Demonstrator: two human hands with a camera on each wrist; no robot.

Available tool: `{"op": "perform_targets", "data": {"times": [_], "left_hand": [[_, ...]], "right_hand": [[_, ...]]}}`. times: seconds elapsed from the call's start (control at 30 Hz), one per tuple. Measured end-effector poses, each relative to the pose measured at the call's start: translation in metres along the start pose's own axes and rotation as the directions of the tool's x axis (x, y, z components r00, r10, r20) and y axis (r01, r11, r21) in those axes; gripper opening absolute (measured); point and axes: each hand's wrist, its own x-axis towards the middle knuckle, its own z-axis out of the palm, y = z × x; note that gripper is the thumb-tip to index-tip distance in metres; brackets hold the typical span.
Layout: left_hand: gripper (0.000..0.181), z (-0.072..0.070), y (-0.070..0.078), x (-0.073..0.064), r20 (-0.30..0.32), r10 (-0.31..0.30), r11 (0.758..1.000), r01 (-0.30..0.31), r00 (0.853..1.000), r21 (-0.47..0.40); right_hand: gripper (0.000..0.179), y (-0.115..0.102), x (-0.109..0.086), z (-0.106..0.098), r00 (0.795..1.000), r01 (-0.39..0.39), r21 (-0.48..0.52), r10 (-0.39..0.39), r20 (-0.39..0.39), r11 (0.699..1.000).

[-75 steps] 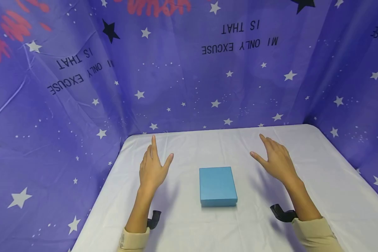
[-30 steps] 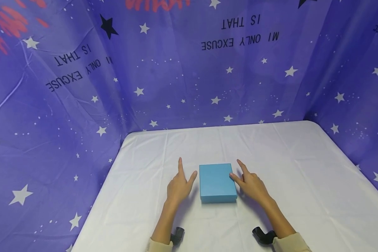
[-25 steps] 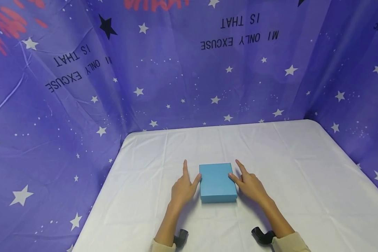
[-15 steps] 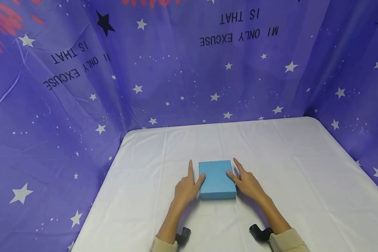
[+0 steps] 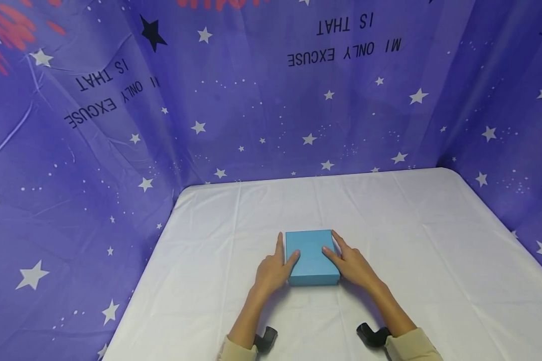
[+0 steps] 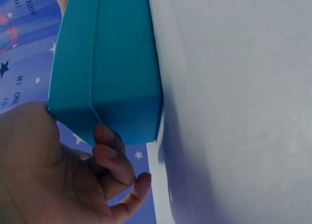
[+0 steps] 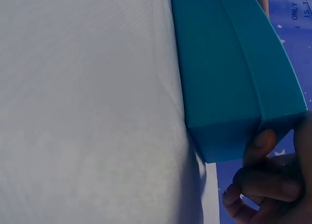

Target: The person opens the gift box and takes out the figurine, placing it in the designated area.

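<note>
A blue lidded box (image 5: 311, 258) lies flat on the white cloth, in the middle of the head view. My left hand (image 5: 271, 272) grips its left side, thumb over the lid's top and index finger pointing forward along the edge. On the opposite side my right hand (image 5: 356, 266) holds it the same way. In the left wrist view, curled fingertips (image 6: 108, 151) meet the side of the box near the seam under the lid (image 6: 73, 53). The right wrist view has a fingertip (image 7: 264, 140) at that seam, with the other fingers curled below.
White cloth covers the table (image 5: 198, 281), whose far edge meets a purple curtain (image 5: 271, 100) printed with stars and lettering. Curtain also hangs at left and right. A black curved piece sits at each wrist, by the beige sleeves (image 5: 413, 346).
Both hands have come down and inward from wide apart to the sides of the box. The thumbs have slid onto its lid, the left one after the right. The box stays put.
</note>
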Motion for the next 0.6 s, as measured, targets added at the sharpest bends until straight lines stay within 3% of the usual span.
{"op": "perform_targets", "data": {"times": [0.27,0.6], "left_hand": [[0.074,-0.0003,0.0017,0.0001,-0.003,0.053,0.998,-0.053,0.999,-0.042],[0.075,0.0026,0.0005,0.0002,0.009,0.010,0.988,-0.009,1.000,-0.157]], "right_hand": [[0.075,-0.0026,0.0013,0.0000,0.999,-0.036,0.020,0.035,0.038,0.999],[0.074,-0.0013,0.0016,0.0010,0.998,-0.038,0.061,0.035,0.047,0.997]]}}
